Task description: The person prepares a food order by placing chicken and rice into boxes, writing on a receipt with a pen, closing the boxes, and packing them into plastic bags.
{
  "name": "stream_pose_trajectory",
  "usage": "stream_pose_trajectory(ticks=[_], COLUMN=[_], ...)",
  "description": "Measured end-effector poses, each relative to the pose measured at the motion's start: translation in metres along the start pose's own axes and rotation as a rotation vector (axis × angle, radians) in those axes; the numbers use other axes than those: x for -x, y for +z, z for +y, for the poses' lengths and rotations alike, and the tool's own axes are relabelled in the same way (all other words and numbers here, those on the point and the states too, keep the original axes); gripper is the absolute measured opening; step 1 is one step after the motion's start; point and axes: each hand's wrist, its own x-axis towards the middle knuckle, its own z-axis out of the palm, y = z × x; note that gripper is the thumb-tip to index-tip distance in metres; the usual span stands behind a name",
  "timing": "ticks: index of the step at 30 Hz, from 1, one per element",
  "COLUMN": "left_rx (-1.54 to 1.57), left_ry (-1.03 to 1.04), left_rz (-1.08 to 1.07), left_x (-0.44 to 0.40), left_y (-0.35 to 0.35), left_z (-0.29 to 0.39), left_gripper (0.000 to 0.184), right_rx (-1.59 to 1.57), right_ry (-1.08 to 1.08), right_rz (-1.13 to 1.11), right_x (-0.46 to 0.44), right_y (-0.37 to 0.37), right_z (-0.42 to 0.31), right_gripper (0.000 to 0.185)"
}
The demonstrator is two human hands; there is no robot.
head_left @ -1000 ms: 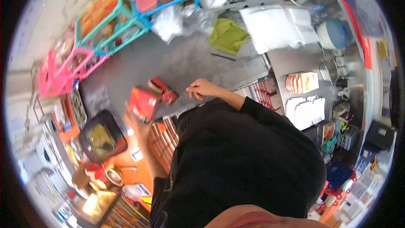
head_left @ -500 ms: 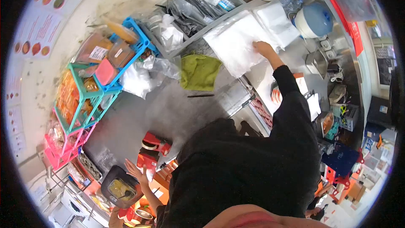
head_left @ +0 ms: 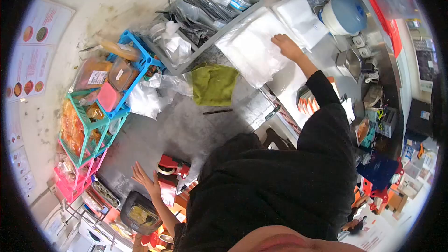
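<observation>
My right hand (head_left: 287,48) rests on a stack of clear plastic bags (head_left: 256,42), its fingers closed at the stack's surface; whether they pinch a bag is too small to tell. Over the metal counter's front left part, my left hand (head_left: 146,181) is spread with nothing in it. Just right of it are a red tape dispenser (head_left: 173,166) and a red box (head_left: 167,192). Below the left hand sits a black tray with yellow food (head_left: 142,214). A green cloth (head_left: 214,85) lies left of the bags, with a thin black stick (head_left: 218,111) in front of it.
A grey divided bin (head_left: 186,60) of wrapped utensils stands along the wall. Blue (head_left: 133,81), green (head_left: 86,128) and pink baskets (head_left: 77,189) hold packed food at the left. Behind the bags' right side is a blue and white container (head_left: 344,15). Part of another person (head_left: 350,225) shows lower right.
My right hand has moved from above the counter's front edge to the bag stack. My left hand has come away from the red box and spread open. The view has shifted.
</observation>
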Motion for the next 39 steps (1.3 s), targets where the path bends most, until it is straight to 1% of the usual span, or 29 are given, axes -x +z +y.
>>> stream_pose_trajectory(ticks=[3,5,6,8,9,11,12,13,14,16,17,19,22,25,26,27,28,29,30,31,32,34,35,36,37,38,39], left_rx=[0.053,0.149,0.186,0.269,0.244,0.181,0.183,0.18,0.174,0.205,0.22,0.198,0.186,0.165,0.152,0.166,0.179,0.19,0.2,0.208,0.213,0.418,0.553,0.808,1.062,1.268,1.257], left_ry=[0.092,0.191,0.246,0.354,0.408,0.5,0.506,0.505,0.504,0.401,0.352,0.279,0.217,0.171,0.17,0.19,0.211,0.233,0.259,0.282,0.301,0.312,0.276,0.362,0.371,0.369,0.418], left_rz=[0.063,0.122,0.112,0.119,0.069,-0.028,-0.031,-0.044,-0.068,-0.078,-0.094,-0.067,-0.011,0.011,0.017,0.021,0.024,0.03,0.034,0.036,0.037,-0.08,-0.21,-0.243,-0.373,-0.486,-0.618], left_x=[-0.021,-0.03,-0.033,-0.041,-0.042,-0.041,-0.037,-0.026,-0.016,0.007,0.02,0.04,0.052,0.043,0.038,0.031,0.023,0.014,0.004,-0.005,-0.012,-0.032,-0.043,-0.049,-0.057,-0.058,-0.063], left_y=[-0.006,0.004,0.013,0.034,0.033,0.025,0.023,0.021,0.02,0.023,0.02,0.018,0.022,0.015,0.012,0.011,0.009,0.008,0.011,0.014,0.016,0.04,0.049,0.071,0.073,0.071,0.099], left_z=[0.024,0.039,0.049,0.077,0.097,0.137,0.146,0.15,0.148,0.128,0.117,0.097,0.072,0.073,0.077,0.081,0.083,0.086,0.093,0.099,0.105,0.12,0.142,0.158,0.196,0.231,0.246], left_gripper=[0.073,0.07,0.069,0.066,0.065,0.064,0.063,0.062,0.061,0.059,0.059,0.058,0.056,0.056,0.056,0.054,0.052,0.05,0.048,0.046,0.044,0.043,0.043,0.041,0.044,0.054,0.067], right_rx=[-0.065,-0.199,-0.262,-0.445,-0.537,-0.201,-0.038,0.132,0.173,0.243,0.281,0.132,0.244,0.255,0.179,0.224,0.197,0.172,0.124,0.091,-0.015,-0.293,-0.354,-0.404,-0.626,-0.844,-0.979], right_ry=[0.155,0.268,0.33,0.317,0.314,0.189,0.117,0.128,0.161,0.236,0.223,0.133,0.328,0.165,0.172,0.131,0.071,0.132,0.104,0.01,0.145,0.155,0.251,0.331,0.224,0.109,0.123], right_rz=[0.172,-0.012,-0.104,-0.141,-0.16,-0.281,-0.326,-0.258,-0.36,-0.58,-0.525,-0.135,-0.248,0.026,0.057,0.037,0.175,0.198,0.34,0.482,0.427,0.376,0.165,-0.053,-0.06,-0.08,-0.219], right_x=[-0.024,-0.049,-0.058,-0.034,-0.022,0.007,0.022,0.032,0.021,0.013,0.013,0.025,-0.002,-0.008,-0.019,-0.029,-0.036,-0.049,-0.057,-0.065,-0.07,-0.074,-0.073,-0.069,-0.06,-0.054,-0.056], right_y=[-0.056,-0.114,-0.141,-0.066,-0.029,0.049,0.086,0.111,0.098,0.073,0.078,0.111,0.053,0.021,-0.012,-0.041,-0.063,-0.116,-0.151,-0.189,-0.239,-0.299,-0.327,-0.342,-0.334,-0.325,-0.327], right_z=[-0.012,-0.03,-0.039,-0.003,0.015,0.036,0.045,0.045,0.033,0.016,0.015,0.04,0.01,0.012,0.001,-0.002,-0.002,-0.031,-0.043,-0.06,-0.104,-0.173,-0.209,-0.243,-0.267,-0.29,-0.319], right_gripper=[0.048,0.052,0.053,0.052,0.052,0.038,0.037,0.041,0.039,0.037,0.027,0.021,0.017,0.021,0.022,0.026,0.021,0.021,0.025,0.029,0.023,0.02,0.022,0.024,0.026,0.027,0.026])
